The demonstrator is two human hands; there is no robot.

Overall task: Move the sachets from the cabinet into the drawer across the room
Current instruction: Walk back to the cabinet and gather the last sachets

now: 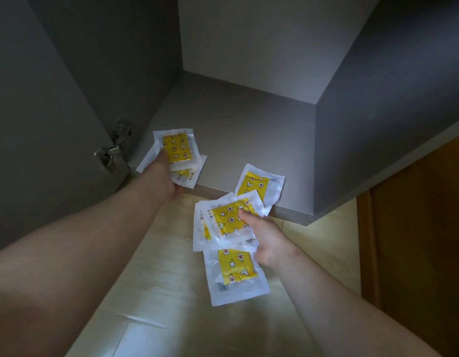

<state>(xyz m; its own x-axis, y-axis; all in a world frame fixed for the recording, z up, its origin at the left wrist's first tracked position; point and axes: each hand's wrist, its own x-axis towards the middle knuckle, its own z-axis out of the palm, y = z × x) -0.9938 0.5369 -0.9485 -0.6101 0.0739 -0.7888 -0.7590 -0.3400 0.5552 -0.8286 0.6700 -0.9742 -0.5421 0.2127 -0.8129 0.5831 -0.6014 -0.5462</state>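
Note:
The sachets are clear white-edged packets with yellow patterned contents. My left hand (169, 177) grips a small stack of sachets (177, 150) at the front left of the grey cabinet floor (236, 124), thumb on top. My right hand (265, 240) holds a fan of several sachets (229, 221) just in front of the cabinet's front edge, thumb pressed on the top one; one packet (236, 269) hangs lower. One more sachet (259, 185) lies on the cabinet floor at its front edge, partly under the fan.
The open cabinet door with a metal hinge (112, 148) stands at the left. A grey side wall (377, 124) bounds the cabinet on the right, with a brown wooden panel (416, 240) beyond. Pale wood floor (171, 266) lies below my arms.

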